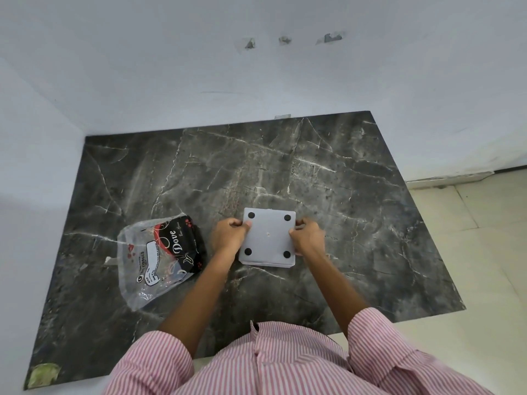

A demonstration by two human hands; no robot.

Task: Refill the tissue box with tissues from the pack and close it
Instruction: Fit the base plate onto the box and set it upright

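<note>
Head view: the tissue box [269, 238], a square grey case, lies upside down on the dark marble table [328, 172], its base panel with four black round feet facing up. The left hand [229, 235] clasps the box's left edge and the right hand [306, 236] its right edge, fingers curled closed over the sides and thumbs resting on the base panel; both grips are tight on the box, with nothing else held. Along the edge nearest the person, below both grips, a thin pale lip shows beneath the panel, which suggests the base is not yet fully seated, though whether tissues sit inside is hidden. Outside the left grip, near but apart from it, lies the tissue pack [162, 256], a clear wrapper with black and red print, looking flattened and largely empty. Judged risks: uneven thumb pressure could leave one corner of the panel proud or jam it askew; tissues caught in the seam would stop the closure; the box could slide on the smooth stone
</note>
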